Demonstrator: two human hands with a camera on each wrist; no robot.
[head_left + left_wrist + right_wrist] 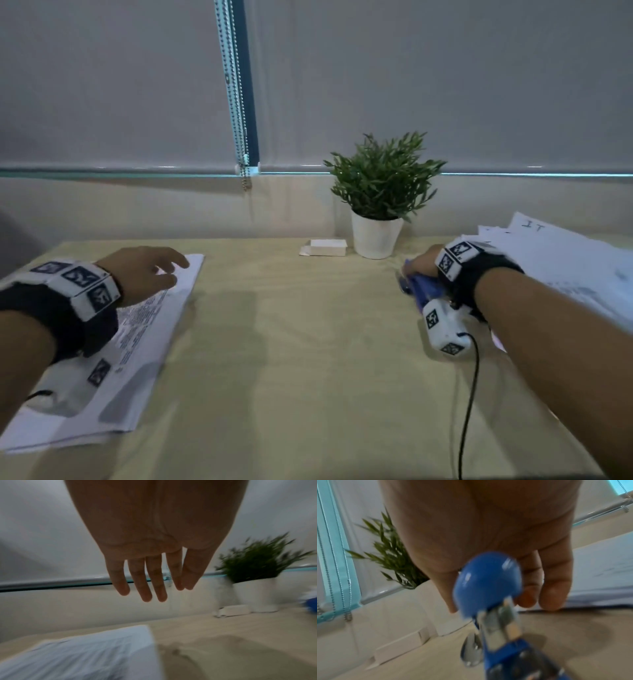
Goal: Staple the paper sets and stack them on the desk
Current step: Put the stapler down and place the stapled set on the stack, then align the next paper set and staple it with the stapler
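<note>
A blue stapler (419, 287) lies on the desk (291, 342) at the right, just left of a loose pile of white papers (565, 267). My right hand (419, 265) is wrapped over the stapler; in the right wrist view the thumb and fingers (554, 588) flank its rounded blue top (488, 582). At the left lies a printed paper set (144, 342). My left hand (164, 270) hovers just over its far end with straight fingers (154, 588) and holds nothing. The paper set's corner (85, 655) shows below that hand.
A potted green plant (380, 192) in a white pot stands at the back of the desk, with a small white box (325, 247) to its left. A black cable (469, 394) trails from my right wrist to the front edge. A wall with window blinds rises behind.
</note>
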